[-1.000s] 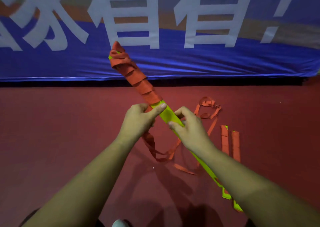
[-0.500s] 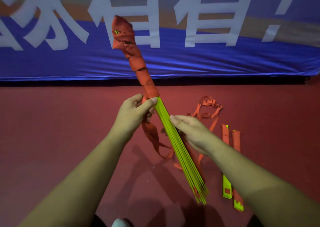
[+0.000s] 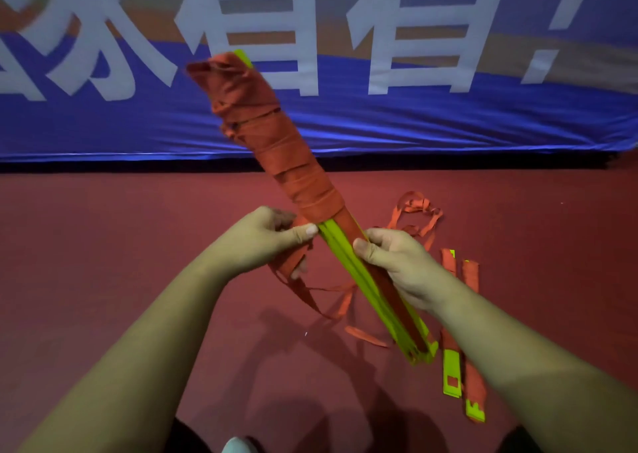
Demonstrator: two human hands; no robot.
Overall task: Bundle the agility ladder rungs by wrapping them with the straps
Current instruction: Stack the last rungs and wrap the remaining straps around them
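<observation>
**Desk:** What does the wide shot give us?

**Operator:** From my remote seat: a blue banner (image 3: 448, 124) with large white characters fills the back, above a dark red floor (image 3: 103, 262). Across the middle runs the bundle of yellow-green ladder rungs (image 3: 348, 266), held off the floor and slanting from upper left to lower right. Its upper half is sleeved in orange strap wraps (image 3: 276, 148).

**Desk:** What changed in the last second?

**Operator:** The bundle has rolled. A second ago I saw its flat face, half a second ago the thin edges fanned loose at the bottom, and now the edges are squared up again with a band of orange lying along the right side. I read that as another turn of the wrap going on.

**Desk:** The hands?

**Operator:** The right hand (image 3: 400, 266) is closed round the bare rungs just below the wrapping, steadying them. The left hand (image 3: 266, 242) is clenched on the loose strap (image 3: 293, 266), thumb pressed at the wrap's lower edge; the tail trails down to the floor.

**Desk:** Anything else down there?

**Operator:** Two spare rungs (image 3: 452, 366) lie flat beside the bundle's lower end, and a small tangle of strap (image 3: 419, 207) sits behind the right hand. Roughly half the length is not yet covered, by my estimate.
</observation>
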